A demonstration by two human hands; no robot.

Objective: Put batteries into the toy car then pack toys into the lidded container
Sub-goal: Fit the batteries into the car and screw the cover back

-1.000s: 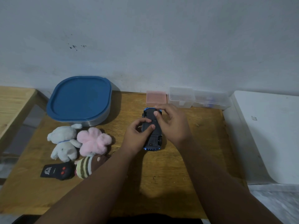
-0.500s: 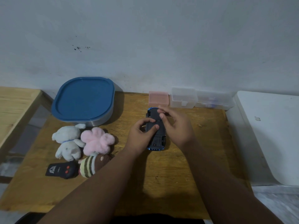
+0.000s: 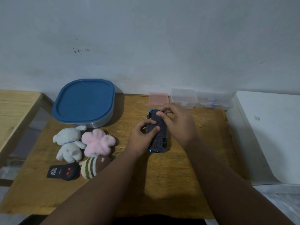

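Two hands on one toy car point(image 3: 157, 130), belly-up mid desk point(image 3: 178, 184), long axis running away from the person. Lidded container point(image 3: 84, 101) sits well left of the grip and further back, lid on. Left hand point(image 3: 142, 137) clamps the car's left side, thumb on the underside; right hand point(image 3: 177, 124) is nearer the far end, fingertips pinched narrow there, cannot tell if they hold a battery. Remote point(image 3: 62, 172) has a logo, unreadable
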